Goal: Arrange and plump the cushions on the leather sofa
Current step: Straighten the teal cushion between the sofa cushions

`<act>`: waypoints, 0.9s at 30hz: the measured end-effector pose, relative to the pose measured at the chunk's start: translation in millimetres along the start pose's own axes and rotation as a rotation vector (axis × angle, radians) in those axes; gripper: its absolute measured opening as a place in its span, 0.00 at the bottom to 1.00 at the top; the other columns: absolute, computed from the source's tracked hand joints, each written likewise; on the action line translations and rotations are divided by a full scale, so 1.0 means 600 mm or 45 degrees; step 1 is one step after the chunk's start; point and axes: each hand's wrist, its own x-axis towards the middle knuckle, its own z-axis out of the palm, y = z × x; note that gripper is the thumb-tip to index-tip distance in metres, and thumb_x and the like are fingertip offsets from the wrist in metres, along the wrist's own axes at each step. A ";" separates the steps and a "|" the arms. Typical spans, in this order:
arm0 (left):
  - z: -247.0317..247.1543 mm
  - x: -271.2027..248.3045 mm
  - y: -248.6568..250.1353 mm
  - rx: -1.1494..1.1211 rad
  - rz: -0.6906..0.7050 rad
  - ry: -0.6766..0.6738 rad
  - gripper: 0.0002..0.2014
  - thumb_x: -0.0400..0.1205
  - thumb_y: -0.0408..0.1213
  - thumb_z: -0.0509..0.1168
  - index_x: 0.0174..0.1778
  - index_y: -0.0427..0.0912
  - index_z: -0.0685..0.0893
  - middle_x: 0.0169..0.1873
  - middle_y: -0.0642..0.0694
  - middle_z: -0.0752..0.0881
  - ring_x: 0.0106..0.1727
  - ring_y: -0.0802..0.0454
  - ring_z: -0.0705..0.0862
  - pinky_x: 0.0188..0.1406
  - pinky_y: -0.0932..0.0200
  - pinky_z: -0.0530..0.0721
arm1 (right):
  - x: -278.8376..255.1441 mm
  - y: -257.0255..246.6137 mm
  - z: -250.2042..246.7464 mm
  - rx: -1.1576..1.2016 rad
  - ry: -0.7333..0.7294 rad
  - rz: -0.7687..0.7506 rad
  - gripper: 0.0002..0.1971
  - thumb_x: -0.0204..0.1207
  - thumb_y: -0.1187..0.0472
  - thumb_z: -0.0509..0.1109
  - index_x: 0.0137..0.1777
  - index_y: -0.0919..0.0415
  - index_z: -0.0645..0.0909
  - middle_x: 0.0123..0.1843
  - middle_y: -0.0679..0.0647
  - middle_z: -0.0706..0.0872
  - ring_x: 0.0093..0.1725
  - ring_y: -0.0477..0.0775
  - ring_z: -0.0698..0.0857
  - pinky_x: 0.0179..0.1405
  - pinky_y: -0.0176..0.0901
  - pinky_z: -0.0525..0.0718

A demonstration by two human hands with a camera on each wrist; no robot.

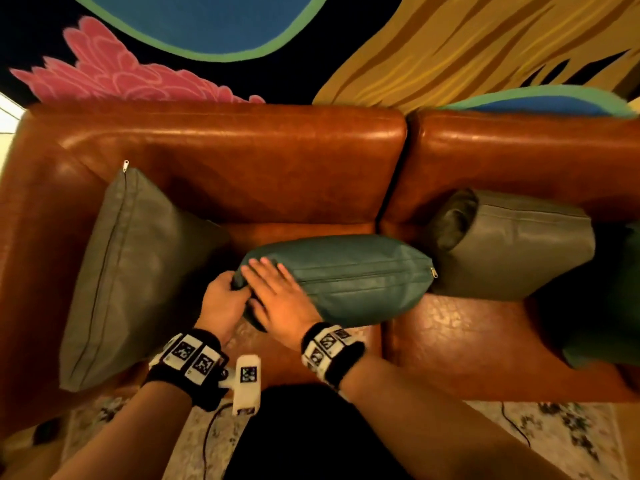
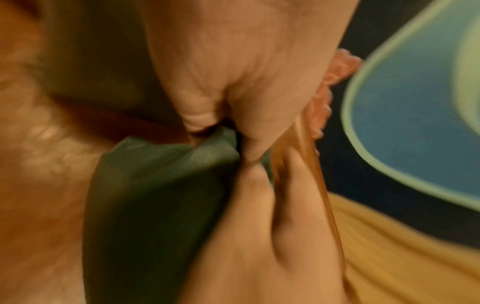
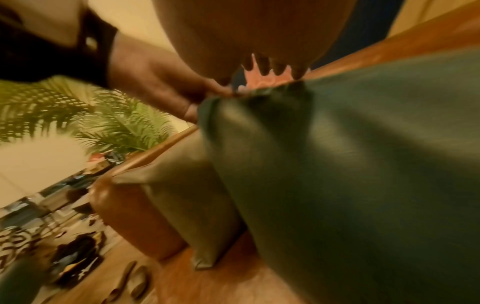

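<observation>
A teal leather cushion [image 1: 349, 278] stands on its edge on the brown leather sofa [image 1: 242, 161], zip seam upward. My left hand [image 1: 225, 299] grips its left corner [image 2: 166, 164], fingers curled round the fabric. My right hand [image 1: 277, 292] lies flat on the cushion's top left end, fingers straight. A grey-green cushion [image 1: 131, 271] leans against the sofa's left arm. Another grey cushion [image 1: 512, 244] sits crumpled on the right seat. The right wrist view shows the teal cushion [image 3: 363, 174] close up, with the grey-green one [image 3: 187, 195] beyond it.
A dark green cushion [image 1: 609, 306] lies at the far right of the sofa. A colourful mural [image 1: 207, 26] covers the wall behind. A patterned rug [image 1: 554, 431] and cables lie on the floor in front. A leafy plant [image 3: 91, 115] stands past the sofa's left arm.
</observation>
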 end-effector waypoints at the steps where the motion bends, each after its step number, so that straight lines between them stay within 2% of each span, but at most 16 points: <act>1: -0.002 0.001 0.000 0.259 0.094 0.057 0.05 0.76 0.31 0.71 0.44 0.36 0.82 0.34 0.42 0.85 0.36 0.47 0.82 0.39 0.49 0.79 | 0.008 -0.004 0.018 -0.034 -0.011 -0.021 0.30 0.84 0.53 0.57 0.86 0.56 0.59 0.87 0.57 0.62 0.87 0.56 0.58 0.87 0.55 0.49; 3: -0.008 0.003 0.006 0.478 0.195 0.128 0.10 0.77 0.37 0.75 0.44 0.37 0.81 0.33 0.45 0.83 0.36 0.47 0.81 0.38 0.52 0.75 | 0.006 0.026 0.037 -0.179 0.013 0.023 0.30 0.85 0.47 0.55 0.87 0.50 0.56 0.88 0.53 0.60 0.87 0.53 0.57 0.87 0.58 0.49; 7: -0.041 0.020 -0.016 0.535 0.077 0.167 0.20 0.74 0.52 0.77 0.45 0.37 0.82 0.38 0.43 0.86 0.42 0.44 0.83 0.43 0.52 0.76 | -0.053 0.155 0.029 -0.489 -0.039 0.262 0.30 0.85 0.39 0.48 0.87 0.40 0.51 0.89 0.49 0.55 0.88 0.53 0.54 0.84 0.69 0.46; 9: -0.058 0.024 -0.034 0.491 0.064 0.182 0.19 0.76 0.52 0.76 0.45 0.37 0.84 0.39 0.42 0.87 0.44 0.42 0.84 0.44 0.51 0.76 | -0.087 0.218 -0.002 -0.525 -0.045 0.516 0.31 0.84 0.36 0.46 0.87 0.38 0.48 0.89 0.49 0.54 0.88 0.55 0.54 0.83 0.72 0.40; 12: -0.067 0.028 -0.055 0.330 -0.014 0.230 0.22 0.73 0.57 0.77 0.44 0.39 0.86 0.40 0.41 0.90 0.45 0.41 0.88 0.47 0.42 0.86 | -0.137 0.293 -0.049 -0.476 -0.067 1.011 0.35 0.81 0.29 0.43 0.86 0.37 0.42 0.89 0.48 0.48 0.88 0.63 0.47 0.75 0.73 0.25; 13: -0.066 0.030 -0.060 0.272 -0.115 0.246 0.24 0.71 0.60 0.76 0.43 0.39 0.86 0.40 0.40 0.90 0.44 0.39 0.89 0.47 0.39 0.89 | -0.145 0.305 -0.059 -0.321 -0.066 1.188 0.38 0.80 0.27 0.46 0.87 0.40 0.43 0.89 0.49 0.48 0.88 0.66 0.48 0.77 0.73 0.29; 14: -0.062 0.025 -0.054 0.222 -0.223 0.255 0.27 0.71 0.63 0.75 0.41 0.39 0.86 0.39 0.38 0.90 0.43 0.38 0.89 0.44 0.38 0.90 | -0.148 0.312 -0.072 -0.067 -0.018 1.352 0.41 0.80 0.28 0.52 0.87 0.47 0.48 0.89 0.53 0.54 0.86 0.69 0.55 0.82 0.71 0.42; 15: -0.058 0.027 -0.053 0.237 -0.296 0.250 0.29 0.71 0.66 0.73 0.40 0.38 0.85 0.39 0.36 0.89 0.42 0.36 0.89 0.43 0.37 0.91 | -0.145 0.317 -0.082 0.212 0.105 1.458 0.40 0.80 0.33 0.60 0.84 0.57 0.59 0.85 0.60 0.66 0.82 0.71 0.66 0.80 0.64 0.59; 16: -0.053 0.024 -0.040 0.269 -0.283 0.242 0.32 0.73 0.69 0.69 0.42 0.37 0.85 0.40 0.34 0.89 0.43 0.35 0.89 0.45 0.37 0.91 | -0.139 0.318 -0.094 0.438 0.281 1.492 0.33 0.81 0.40 0.66 0.76 0.65 0.70 0.75 0.67 0.77 0.74 0.71 0.76 0.72 0.58 0.71; 17: -0.049 0.026 -0.028 0.305 -0.222 0.221 0.34 0.75 0.70 0.66 0.46 0.36 0.86 0.44 0.34 0.90 0.47 0.35 0.89 0.49 0.39 0.89 | -0.132 0.313 -0.108 0.567 0.457 1.480 0.25 0.81 0.47 0.69 0.66 0.68 0.78 0.63 0.69 0.85 0.65 0.70 0.82 0.63 0.56 0.77; 18: -0.047 0.027 -0.013 0.286 -0.138 0.194 0.33 0.77 0.70 0.63 0.51 0.38 0.87 0.48 0.36 0.90 0.50 0.37 0.89 0.52 0.42 0.88 | -0.129 0.311 -0.125 0.637 0.599 1.435 0.18 0.81 0.51 0.70 0.57 0.68 0.81 0.53 0.69 0.88 0.56 0.67 0.86 0.57 0.55 0.80; 20: -0.057 0.019 0.018 0.048 -0.064 0.080 0.25 0.81 0.65 0.61 0.57 0.47 0.87 0.49 0.47 0.90 0.49 0.49 0.87 0.45 0.51 0.86 | -0.141 0.308 -0.167 0.753 0.758 1.286 0.11 0.81 0.56 0.71 0.48 0.66 0.82 0.40 0.61 0.87 0.41 0.52 0.86 0.48 0.46 0.83; 21: -0.067 0.019 0.031 -0.079 -0.068 0.035 0.21 0.83 0.62 0.61 0.57 0.49 0.87 0.49 0.50 0.89 0.49 0.54 0.86 0.43 0.55 0.83 | -0.148 0.307 -0.188 0.850 0.818 1.229 0.10 0.81 0.57 0.72 0.46 0.66 0.83 0.38 0.58 0.86 0.38 0.46 0.84 0.45 0.43 0.83; 23: -0.082 0.014 0.050 -0.167 -0.064 0.006 0.17 0.84 0.58 0.62 0.53 0.50 0.87 0.50 0.51 0.89 0.51 0.53 0.86 0.42 0.58 0.81 | -0.161 0.301 -0.212 0.964 0.835 1.162 0.10 0.80 0.57 0.73 0.46 0.66 0.86 0.39 0.57 0.88 0.41 0.49 0.84 0.44 0.43 0.83; 25: -0.073 0.009 0.059 -0.099 -0.008 -0.087 0.15 0.84 0.55 0.63 0.50 0.49 0.88 0.51 0.50 0.92 0.51 0.55 0.89 0.39 0.61 0.84 | -0.164 0.283 -0.221 0.779 0.697 1.162 0.11 0.82 0.57 0.71 0.47 0.67 0.85 0.39 0.57 0.87 0.42 0.54 0.83 0.40 0.38 0.78; 27: -0.064 0.006 0.068 -0.042 0.042 -0.235 0.19 0.83 0.57 0.64 0.52 0.46 0.89 0.50 0.48 0.93 0.46 0.59 0.90 0.40 0.63 0.85 | -0.161 0.281 -0.225 0.582 0.610 1.073 0.13 0.84 0.54 0.67 0.47 0.65 0.81 0.40 0.59 0.86 0.42 0.58 0.83 0.41 0.43 0.75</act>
